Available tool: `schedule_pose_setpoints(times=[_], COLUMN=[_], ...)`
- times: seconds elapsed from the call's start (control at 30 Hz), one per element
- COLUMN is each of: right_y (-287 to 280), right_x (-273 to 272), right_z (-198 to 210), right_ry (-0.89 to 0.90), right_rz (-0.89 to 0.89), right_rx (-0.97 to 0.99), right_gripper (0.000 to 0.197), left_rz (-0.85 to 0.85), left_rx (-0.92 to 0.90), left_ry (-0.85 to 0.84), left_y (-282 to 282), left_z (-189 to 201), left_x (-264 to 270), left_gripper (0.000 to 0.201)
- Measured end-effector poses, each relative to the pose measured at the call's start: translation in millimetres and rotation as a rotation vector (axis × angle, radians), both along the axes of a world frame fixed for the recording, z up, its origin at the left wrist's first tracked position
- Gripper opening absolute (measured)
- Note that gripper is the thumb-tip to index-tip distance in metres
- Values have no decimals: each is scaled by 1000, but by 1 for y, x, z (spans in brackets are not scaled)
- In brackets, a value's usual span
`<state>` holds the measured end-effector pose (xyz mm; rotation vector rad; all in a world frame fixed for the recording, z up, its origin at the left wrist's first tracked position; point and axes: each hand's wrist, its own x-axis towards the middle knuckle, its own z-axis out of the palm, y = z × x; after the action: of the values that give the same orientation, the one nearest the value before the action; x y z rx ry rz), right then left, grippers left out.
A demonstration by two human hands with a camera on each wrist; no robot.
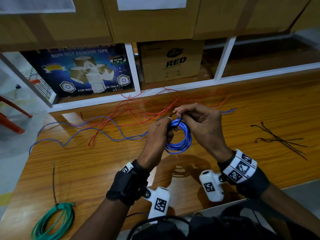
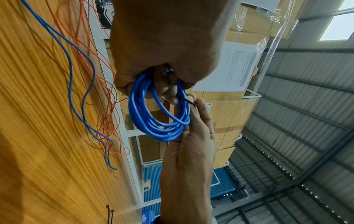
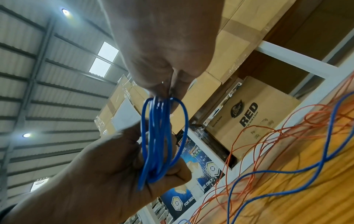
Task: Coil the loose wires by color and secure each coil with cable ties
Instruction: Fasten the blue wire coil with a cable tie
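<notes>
**Blue coil held above wooden table**

Glossy wooden table (image 1: 242, 170) under white shelving with cardboard boxes (image 1: 171, 61); corrugated roof overhead. Blue coil (image 1: 180, 139) held above table centre, left hand (image 1: 158, 135) curled round its strands, right hand (image 1: 199, 122) pinching black cable tie (image 1: 174, 114) at coil top. Tie's loop hidden by fingers. Orange wires (image 1: 138, 108) loose behind coil; green coil (image 1: 53, 220) cut off at near-left edge; spare ties (image 1: 280, 141) right.

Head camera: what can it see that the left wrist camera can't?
Only the head view shows the tied green coil and the whole bunch of spare cable ties on the table. Only the left wrist view shows the ribbed roof overhead. Both show the left hand gripping the blue coil and the right hand pinching a black tie.
</notes>
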<state>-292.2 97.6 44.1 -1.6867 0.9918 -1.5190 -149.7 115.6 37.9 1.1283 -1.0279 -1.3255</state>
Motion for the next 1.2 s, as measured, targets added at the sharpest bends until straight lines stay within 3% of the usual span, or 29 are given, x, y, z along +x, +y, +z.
schedule_pose_setpoints(times=[0.37,0.47,0.67,0.87,1.07,1.2], right_y=[-3,-2,-2,-5,-14,-7], right_x=[-7,-7,-7,-12,-18,-12], right_z=[5,5,7,20,31,24], right_ry=[56,79,131,295,354,434], right_rz=[50,46,36,53,158,61], right_rx=[14,7,-11,-71,34,-96], right_gripper=[22,24,23,17,18,18], left_rz=[-29,-23,-36,-52,-94,-89], left_rx=[-49,-70,-104,-166,-288,-342], left_ry=[-92,-84,-113,-205,-392,-468], left_y=[1,0,3,-1,0,2], left_z=[1,1,2,-3,-3,-6], left_x=[3,3,2,5,8,11], left_gripper=[40,35,56,38,36,44])
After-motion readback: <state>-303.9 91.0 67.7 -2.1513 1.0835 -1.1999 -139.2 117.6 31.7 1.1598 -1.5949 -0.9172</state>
